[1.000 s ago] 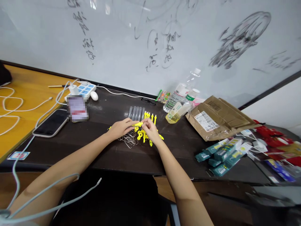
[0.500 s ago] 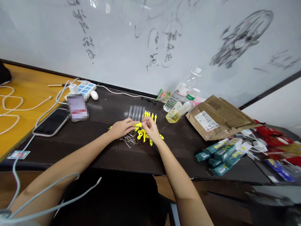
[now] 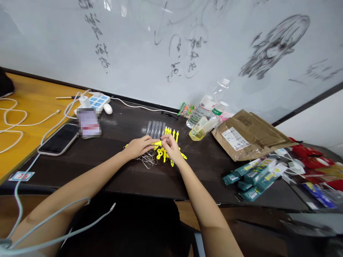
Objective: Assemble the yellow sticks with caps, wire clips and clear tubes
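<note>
Both hands meet over the dark table, fingers closed around one small yellow plastic part (image 3: pixel 158 143). My left hand (image 3: pixel 138 147) pinches it from the left, and my right hand (image 3: pixel 171 145) grips its right end. Under and between the hands lie loose yellow plastic pieces (image 3: pixel 160 154), some ring-shaped. Thin bent metal wires (image 3: pixel 147 159) are heaped just below my left hand. Behind the hands stands a row of several clear tubes (image 3: pixel 155 129). Beside the tubes, several yellow sticks with metal tips (image 3: pixel 173 133) lie side by side. The fingers partly hide the held part.
To the right are bottles (image 3: pixel 202 126), a cardboard parcel (image 3: pixel 243 135) and green boxes (image 3: pixel 254 178). Phones (image 3: pixel 59 139), a power strip (image 3: pixel 98 102) and cables are on the left. A whiteboard (image 3: pixel 134 53) rises behind the table (image 3: pixel 123 125); glasses (image 3: pixel 169 115) lie near it.
The view has shifted very slightly. Both hands stay in nearly the same place, still holding the yellow part.
</note>
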`<state>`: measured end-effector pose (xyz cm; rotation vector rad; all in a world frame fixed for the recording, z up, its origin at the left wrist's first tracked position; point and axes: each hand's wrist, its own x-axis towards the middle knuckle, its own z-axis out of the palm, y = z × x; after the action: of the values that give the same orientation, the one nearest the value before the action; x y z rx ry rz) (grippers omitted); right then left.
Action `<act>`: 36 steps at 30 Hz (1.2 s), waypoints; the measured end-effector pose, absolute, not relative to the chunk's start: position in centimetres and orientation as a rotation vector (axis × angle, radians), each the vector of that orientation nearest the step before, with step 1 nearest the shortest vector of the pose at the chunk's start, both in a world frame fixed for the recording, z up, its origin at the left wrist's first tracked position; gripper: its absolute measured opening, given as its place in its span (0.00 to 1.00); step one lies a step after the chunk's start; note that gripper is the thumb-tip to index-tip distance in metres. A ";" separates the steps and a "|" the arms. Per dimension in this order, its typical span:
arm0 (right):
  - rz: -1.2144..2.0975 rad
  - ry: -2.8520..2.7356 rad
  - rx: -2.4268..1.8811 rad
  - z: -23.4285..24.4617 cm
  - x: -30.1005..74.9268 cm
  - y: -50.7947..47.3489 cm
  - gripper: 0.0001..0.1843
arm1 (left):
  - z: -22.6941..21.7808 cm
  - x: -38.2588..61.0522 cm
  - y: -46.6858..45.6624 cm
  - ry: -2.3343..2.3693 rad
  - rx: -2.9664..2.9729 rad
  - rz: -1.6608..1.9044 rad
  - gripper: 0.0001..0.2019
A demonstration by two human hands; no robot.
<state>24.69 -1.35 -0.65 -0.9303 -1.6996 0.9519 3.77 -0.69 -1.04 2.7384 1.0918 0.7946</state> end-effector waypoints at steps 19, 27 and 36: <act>0.907 -1.719 -0.956 -0.5 24.7 -1.4 0.10 | -0.8 3.8 -0.9 1.103 2.711 0.767 0.20; 0.873 -1.726 -1.038 -0.8 24.7 -1.4 0.15 | -0.9 3.9 -0.9 1.095 2.725 0.766 0.20; 0.891 -1.694 -0.965 -0.5 24.7 -1.3 0.09 | -1.0 3.8 -0.8 1.091 2.712 0.777 0.20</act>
<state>24.70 -1.32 -0.47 -0.9648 -1.6937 0.8908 3.78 -0.80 -0.95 2.7124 1.0907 0.7773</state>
